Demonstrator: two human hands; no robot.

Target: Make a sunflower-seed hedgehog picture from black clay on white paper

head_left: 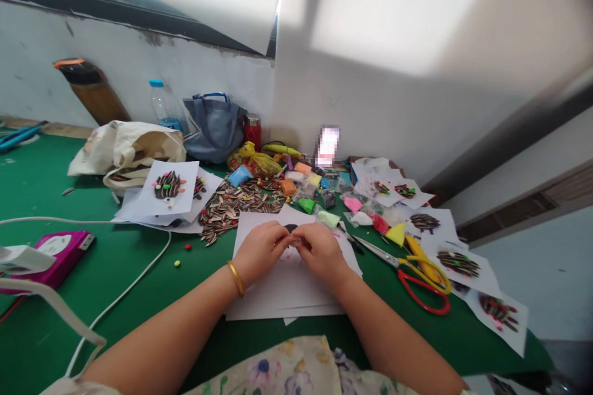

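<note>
My left hand and my right hand meet fingertip to fingertip over a stack of white paper sheets on the green table. Both are curled in a pinch on something small that I cannot make out. A dark shape on the paper shows just beyond the fingers. A gold bangle sits on my left wrist. A heap of striped sunflower seeds lies just beyond the paper, to the left.
Scissors with yellow and red handles lie right of the paper. Small clay packets and finished seed pictures are scattered around. Bags, a water bottle and a red flask stand by the wall. A white cable crosses the left side.
</note>
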